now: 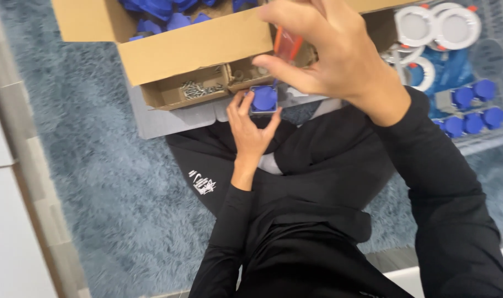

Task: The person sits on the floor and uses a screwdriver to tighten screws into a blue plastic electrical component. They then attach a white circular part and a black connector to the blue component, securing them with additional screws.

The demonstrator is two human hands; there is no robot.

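Large cardboard box [196, 47] at top, blue parts inside; small open carton [186, 91] with screws below it, both over grey-blue rug [97, 182]. Right hand [334, 52] raised, palm down, fingers closed on orange-handled screwdriver [288, 44], shaft pointing down toward blue square cap [264, 99]. Left hand [251, 129] upright beneath, fingers clamped on cap's edges, flat face up.

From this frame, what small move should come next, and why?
Probably lowering the screwdriver tip onto the blue part. The left hand pinches that part steady, and the right hand grips the orange-handled tool just above it, its tip apparently not yet seated; the contact point is blurred.
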